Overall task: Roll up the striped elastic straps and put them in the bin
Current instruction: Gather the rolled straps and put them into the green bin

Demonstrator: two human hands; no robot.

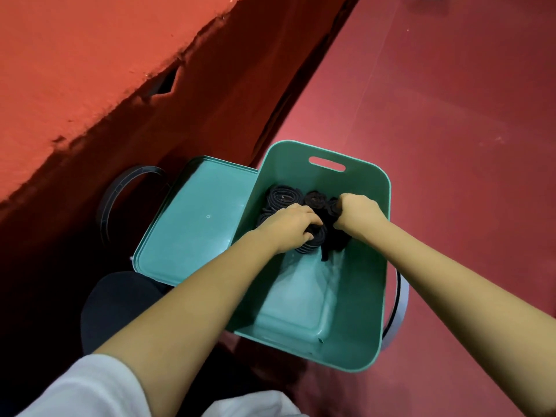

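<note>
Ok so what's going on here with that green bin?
A person has both hands down inside the bin, which sits on the floor. The left hand grips a roll of strap. The right hand holds another dark strap beside it. More rolls already lie at the bin's far end. The lid is off, resting beside the bin on the person's left.

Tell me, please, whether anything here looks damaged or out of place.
Yes: the orange surface upper left has a ragged, crumbling edge with a dark notch broken out. The bin and straps look orderly.
</note>
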